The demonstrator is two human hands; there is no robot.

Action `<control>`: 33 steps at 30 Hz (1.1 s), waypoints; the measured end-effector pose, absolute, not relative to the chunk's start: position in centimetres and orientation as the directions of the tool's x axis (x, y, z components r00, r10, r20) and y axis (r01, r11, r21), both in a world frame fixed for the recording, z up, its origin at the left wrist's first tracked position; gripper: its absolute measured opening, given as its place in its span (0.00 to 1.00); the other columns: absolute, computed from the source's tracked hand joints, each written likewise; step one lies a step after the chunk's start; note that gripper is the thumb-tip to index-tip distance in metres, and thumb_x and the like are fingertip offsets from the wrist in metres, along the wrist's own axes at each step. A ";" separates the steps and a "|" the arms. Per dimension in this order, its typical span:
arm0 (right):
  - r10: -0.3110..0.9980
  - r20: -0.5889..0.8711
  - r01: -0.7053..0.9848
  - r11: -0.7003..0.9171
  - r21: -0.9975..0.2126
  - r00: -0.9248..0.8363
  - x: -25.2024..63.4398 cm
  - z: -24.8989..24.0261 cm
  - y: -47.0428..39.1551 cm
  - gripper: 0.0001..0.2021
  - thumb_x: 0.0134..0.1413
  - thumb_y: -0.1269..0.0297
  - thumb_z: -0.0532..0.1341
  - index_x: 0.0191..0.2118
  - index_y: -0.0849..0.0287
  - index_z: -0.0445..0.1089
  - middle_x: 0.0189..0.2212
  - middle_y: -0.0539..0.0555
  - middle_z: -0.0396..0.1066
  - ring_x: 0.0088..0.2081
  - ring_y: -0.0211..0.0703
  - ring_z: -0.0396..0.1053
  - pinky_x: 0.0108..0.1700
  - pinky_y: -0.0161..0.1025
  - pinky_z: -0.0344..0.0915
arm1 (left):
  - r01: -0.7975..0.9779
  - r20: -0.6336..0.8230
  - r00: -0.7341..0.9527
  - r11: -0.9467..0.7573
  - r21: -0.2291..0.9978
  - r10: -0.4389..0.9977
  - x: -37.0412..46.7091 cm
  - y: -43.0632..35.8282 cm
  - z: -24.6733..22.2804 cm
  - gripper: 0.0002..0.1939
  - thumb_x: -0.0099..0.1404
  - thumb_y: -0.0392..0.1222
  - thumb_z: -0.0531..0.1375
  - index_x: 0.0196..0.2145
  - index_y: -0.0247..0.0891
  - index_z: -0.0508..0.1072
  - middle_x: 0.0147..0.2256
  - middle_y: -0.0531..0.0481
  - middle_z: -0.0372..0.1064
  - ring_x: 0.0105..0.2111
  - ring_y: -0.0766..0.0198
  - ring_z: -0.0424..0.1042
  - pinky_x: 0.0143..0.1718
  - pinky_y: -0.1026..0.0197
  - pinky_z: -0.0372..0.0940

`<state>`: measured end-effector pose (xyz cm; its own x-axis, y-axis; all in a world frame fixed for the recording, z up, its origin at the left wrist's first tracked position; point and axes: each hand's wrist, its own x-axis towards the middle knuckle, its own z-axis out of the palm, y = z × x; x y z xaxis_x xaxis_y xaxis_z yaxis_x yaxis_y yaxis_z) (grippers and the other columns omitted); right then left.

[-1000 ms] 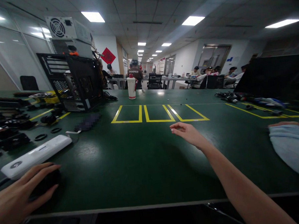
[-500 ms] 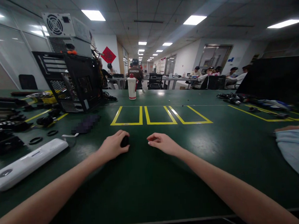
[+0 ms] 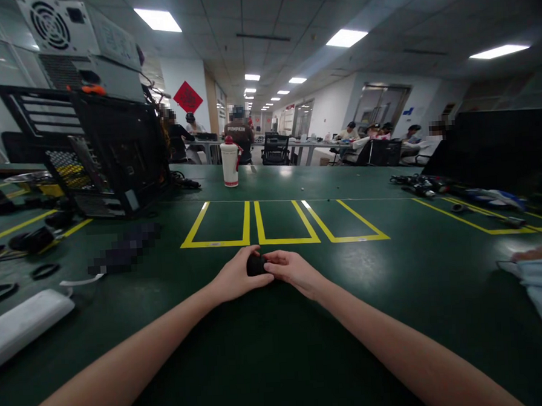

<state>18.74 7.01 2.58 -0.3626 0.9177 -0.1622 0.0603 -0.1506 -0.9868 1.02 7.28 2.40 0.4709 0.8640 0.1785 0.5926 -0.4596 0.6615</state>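
Your left hand and right hand meet over a small, rounded black object — matte, mouse-like — on the smooth dark green table, just below the yellow tape rectangles. Both forearms stretch forward, and both hands' fingers curl closed on the object. A white plastic bar lies at far left.
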 end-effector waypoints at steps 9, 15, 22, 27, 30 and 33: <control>0.928 0.010 0.169 0.079 -0.982 -0.373 18.6 2.6 7.2 0.14 0.46 0.65 0.59 0.41 0.57 0.66 0.41 0.53 0.68 0.44 0.44 0.66 0.49 0.48 0.60 | 0.572 0.092 0.612 -0.520 0.634 0.786 -0.2 8.2 3.0 0.31 0.55 0.54 0.56 0.53 0.43 0.52 0.47 0.45 0.61 0.44 0.55 0.64 0.42 0.54 0.61; 0.932 0.117 0.122 0.168 -0.978 -0.344 17.7 2.1 4.5 0.16 0.44 0.69 0.60 0.43 0.56 0.65 0.42 0.53 0.67 0.45 0.42 0.66 0.49 0.44 0.62 | 0.597 0.213 0.608 -0.618 0.512 0.765 -0.5 5.8 2.7 0.31 0.56 0.51 0.56 0.54 0.45 0.49 0.50 0.43 0.55 0.50 0.52 0.56 0.49 0.47 0.54; 0.936 0.200 0.038 0.220 -0.975 -0.290 16.1 1.6 -0.4 0.16 0.43 0.70 0.59 0.42 0.54 0.65 0.41 0.50 0.67 0.43 0.42 0.67 0.48 0.42 0.63 | 0.583 0.347 0.639 -0.727 0.364 0.686 -0.8 1.0 2.1 0.32 0.59 0.47 0.54 0.56 0.42 0.41 0.54 0.43 0.51 0.55 0.55 0.50 0.57 0.45 0.36; 0.939 0.164 -0.030 0.163 -0.986 -0.302 15.8 1.6 -1.9 0.19 0.42 0.67 0.61 0.44 0.55 0.64 0.45 0.52 0.65 0.46 0.42 0.64 0.49 0.43 0.61 | 0.610 0.394 0.632 -0.742 0.277 0.667 -1.0 -0.2 1.6 0.36 0.58 0.50 0.53 0.57 0.41 0.38 0.54 0.41 0.49 0.56 0.54 0.48 0.57 0.46 0.35; 0.952 0.139 -0.029 0.137 -0.990 -0.273 15.8 1.5 -1.9 0.17 0.43 0.62 0.61 0.42 0.55 0.64 0.42 0.53 0.66 0.46 0.42 0.64 0.48 0.43 0.61 | 0.614 0.410 0.629 -0.746 0.259 0.660 -1.0 -0.3 1.4 0.33 0.59 0.48 0.53 0.57 0.41 0.40 0.54 0.42 0.50 0.56 0.56 0.49 0.57 0.48 0.36; 0.960 0.128 -0.011 0.129 -0.992 -0.248 15.7 1.3 -1.5 0.16 0.42 0.61 0.61 0.41 0.55 0.64 0.40 0.52 0.66 0.43 0.41 0.65 0.47 0.43 0.61 | 0.601 0.428 0.629 -0.755 0.262 0.650 -1.2 -0.2 1.3 0.33 0.58 0.48 0.55 0.56 0.40 0.42 0.54 0.42 0.51 0.55 0.57 0.49 0.57 0.49 0.36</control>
<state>15.72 -1.53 1.27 -0.2476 0.9603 0.1282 -0.0111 0.1295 -0.9915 -1.16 -0.23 1.33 0.6287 0.6496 0.4275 0.6014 -0.7547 0.2622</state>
